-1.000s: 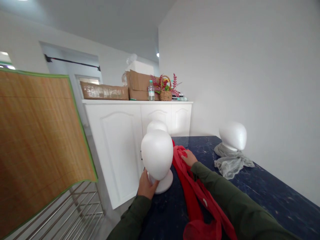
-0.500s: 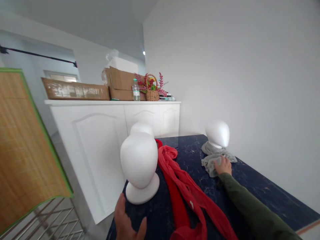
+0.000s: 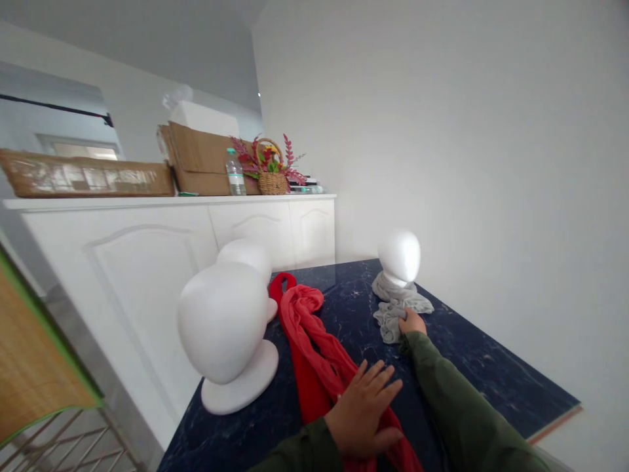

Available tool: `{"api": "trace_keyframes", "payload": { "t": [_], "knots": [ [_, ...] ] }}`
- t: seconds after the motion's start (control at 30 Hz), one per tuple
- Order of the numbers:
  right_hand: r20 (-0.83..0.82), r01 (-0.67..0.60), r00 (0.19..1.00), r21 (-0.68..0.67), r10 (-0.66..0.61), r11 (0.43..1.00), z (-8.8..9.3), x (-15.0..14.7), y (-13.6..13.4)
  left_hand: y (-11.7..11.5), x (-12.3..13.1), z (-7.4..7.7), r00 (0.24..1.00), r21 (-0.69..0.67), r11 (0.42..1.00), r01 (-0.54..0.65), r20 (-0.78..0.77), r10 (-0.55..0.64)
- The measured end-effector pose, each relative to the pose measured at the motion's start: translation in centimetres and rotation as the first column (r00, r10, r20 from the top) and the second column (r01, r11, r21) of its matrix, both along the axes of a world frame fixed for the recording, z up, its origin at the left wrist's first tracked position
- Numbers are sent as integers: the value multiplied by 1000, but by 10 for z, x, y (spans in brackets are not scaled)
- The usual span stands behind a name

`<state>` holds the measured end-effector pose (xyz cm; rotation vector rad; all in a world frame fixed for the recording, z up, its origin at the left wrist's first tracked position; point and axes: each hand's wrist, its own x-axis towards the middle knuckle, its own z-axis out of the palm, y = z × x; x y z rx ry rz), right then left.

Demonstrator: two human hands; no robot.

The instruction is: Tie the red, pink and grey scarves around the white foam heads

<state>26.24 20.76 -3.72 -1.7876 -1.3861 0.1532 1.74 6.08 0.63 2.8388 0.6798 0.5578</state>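
A grey scarf (image 3: 390,320) lies bunched around the base of a white mannequin head (image 3: 399,254) at the table's right side. My right hand (image 3: 413,322) has its fingers closed on the near end of this scarf. My left hand (image 3: 363,410), fingers spread, is over the red scarf (image 3: 314,328); whether it touches the cloth I cannot tell. That scarf runs lengthwise down the table, a coral-red length on top of a deeper red one. On the left stand two more white heads, the nearer one (image 3: 223,321) partly covering the farther one (image 3: 248,252).
Everything stands on a dark blue marbled table (image 3: 348,282). Behind it is a white cabinet (image 3: 147,262) bearing cardboard boxes (image 3: 206,160), a water bottle (image 3: 236,174) and a flower basket (image 3: 272,182). A bamboo mat (image 3: 39,354) on a metal rack is at left.
My left hand has moved right, from beside the nearer white head to over the red scarf. My right hand stays at the grey scarf. The view has turned to the right.
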Motion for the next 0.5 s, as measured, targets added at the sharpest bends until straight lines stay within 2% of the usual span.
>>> {"api": "trace_keyframes", "payload": {
  "t": [0.1,0.23,0.37,0.5],
  "knots": [
    [30,-28,999,8,28,1000,-5,10,-6,16,10,-15,998,-95,993,-66,11,68],
    [21,-67,998,66,66,996,-10,14,-26,32,0,-30,990,-132,981,-143,-9,143],
    [-162,-111,975,241,153,964,-9,8,-62,42,-10,-28,959,-146,949,-281,-19,281],
    [-314,-190,900,346,304,919,-6,-3,-102,47,-13,-23,936,-295,909,-293,103,335]
  ]
}}
